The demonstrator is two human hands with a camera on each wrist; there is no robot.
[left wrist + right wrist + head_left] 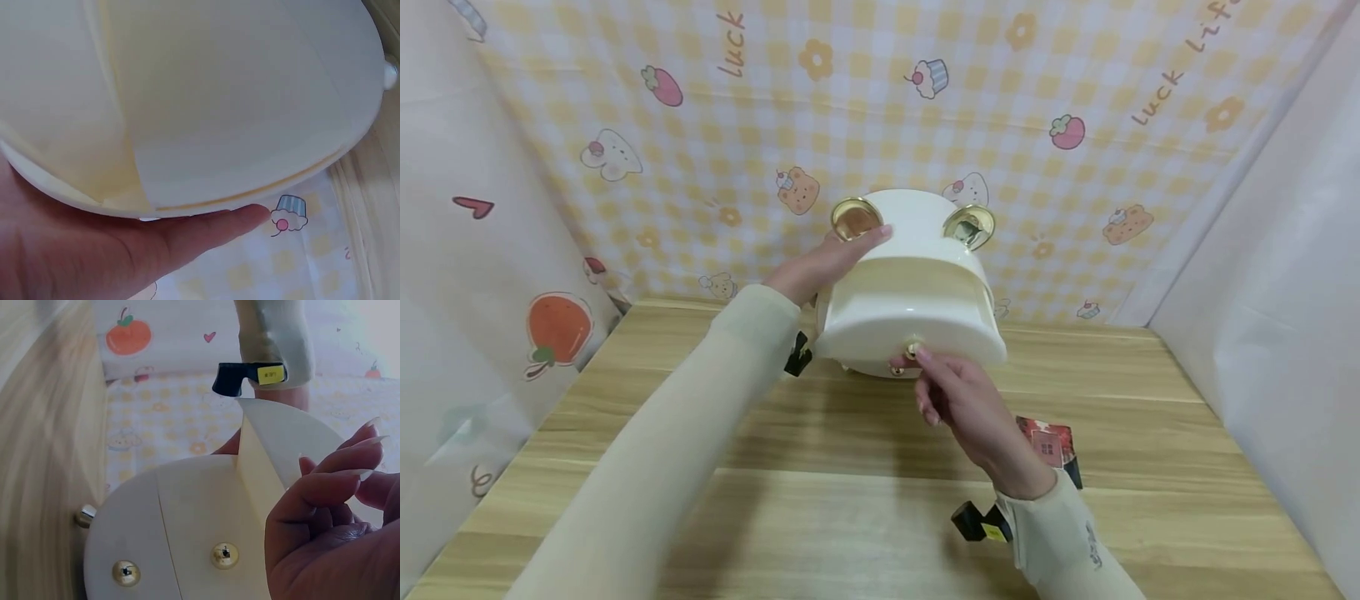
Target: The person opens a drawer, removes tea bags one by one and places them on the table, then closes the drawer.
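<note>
A white rounded drawer cabinet (907, 212) with gold ear-shaped pieces stands on the wooden table against the backdrop. Its top drawer (913, 329) is pulled out toward me, and pale cream inner surfaces show. My right hand (966, 404) pinches the gold knob (913, 350) on that drawer's front with thumb and forefinger. In the right wrist view, two lower drawer fronts carry gold knobs (225, 555) and are closed. My left hand (823, 267) rests against the cabinet's left side, thumb beside the left gold ear (856, 219). In the left wrist view, a straight finger lies along the side wall (206, 194).
A red and black packet (1051, 446) lies on the table (1150, 467) beside my right wrist. A black wrist device (981, 523) sits by my right sleeve, another (799, 354) by the left. Behind is a checked, cartoon-printed backdrop (880, 125); pale sheets (1270, 250) hang at both sides.
</note>
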